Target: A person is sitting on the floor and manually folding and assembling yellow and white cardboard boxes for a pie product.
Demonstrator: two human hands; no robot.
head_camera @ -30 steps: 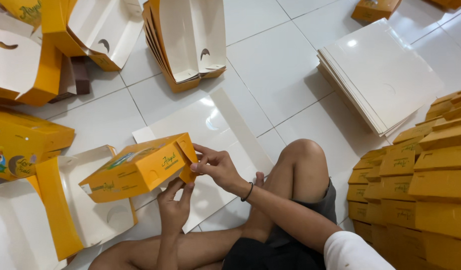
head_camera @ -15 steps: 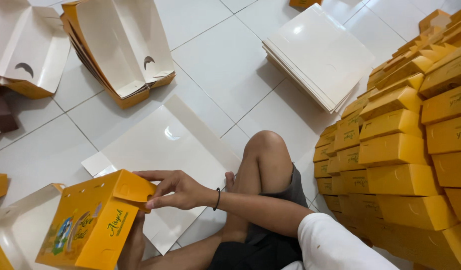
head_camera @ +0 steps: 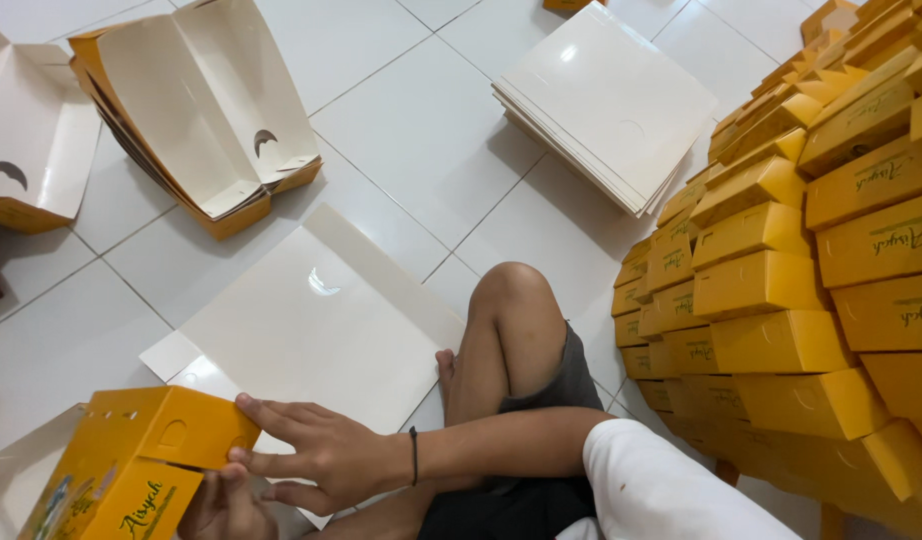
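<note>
- Biggest thing in view: a wall of folded yellow boxes (head_camera: 781,290) stacked high on the right, rows leaning on one another, set close to the sitter's bent knee so finished ones are within an arm's swing.
- The white tiled floor (head_camera: 421,130) carries everything; the person sits right on it, one leg folded in front.
- Dead centre lies a single flat white card sheet (head_camera: 321,330), spread open on the tiles just ahead of the hands, where it is easy to pick up.
- Top right, a neat stack of flat white sheets (head_camera: 606,100) waits, well apart from the hands.
- Top left, a pile of half-opened cartons (head_camera: 196,110), white insides up and orange edges showing, nested one in another to save room; another opened carton (head_camera: 31,150) sits at the far left edge.
- Now the action: the yellow box (head_camera: 131,460) is at bottom left, tilted, held over the lap.
- The right hand (head_camera: 316,455) lies across the box's top corner, fingers spread flat and pressing on the panel rather than curled round it, likely to keep the flap down.
- The left hand (head_camera: 216,510) comes up beneath the box, propping it; most of it is cut off by the frame edge, so I cannot tell how tightly it closes.
</note>
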